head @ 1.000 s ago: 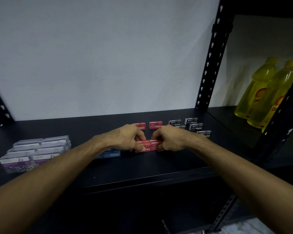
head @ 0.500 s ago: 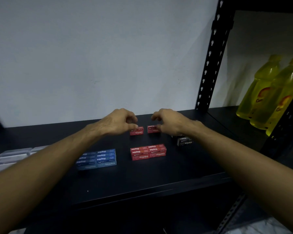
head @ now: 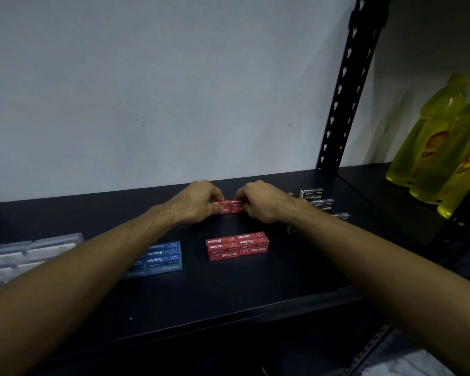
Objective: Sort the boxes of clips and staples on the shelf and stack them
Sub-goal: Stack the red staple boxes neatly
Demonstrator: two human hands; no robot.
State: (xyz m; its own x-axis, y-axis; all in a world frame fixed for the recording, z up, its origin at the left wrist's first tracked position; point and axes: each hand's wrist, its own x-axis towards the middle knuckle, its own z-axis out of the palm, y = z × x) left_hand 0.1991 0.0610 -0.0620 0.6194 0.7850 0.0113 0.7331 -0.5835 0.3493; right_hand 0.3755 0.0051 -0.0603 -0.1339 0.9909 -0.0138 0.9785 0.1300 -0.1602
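Two small red staple boxes (head: 229,206) lie side by side at the back of the black shelf (head: 228,291). My left hand (head: 198,202) pinches the left one and my right hand (head: 261,202) pinches the right one, pressing them together. In front of them sits a block of red staple boxes (head: 237,245). A block of blue staple boxes (head: 160,257) lies to its left, partly behind my left forearm. Black staple boxes (head: 316,199) are scattered at the right, some hidden by my right arm.
Clear plastic clip boxes (head: 19,253) stand in rows at the far left. Yellow bottles (head: 442,147) stand on the neighbouring shelf at the right, behind a black perforated upright post (head: 345,85). A white wall closes the back.
Both hands left the front red block, reached back to the two loose red boxes, took hold of them and pushed them together.
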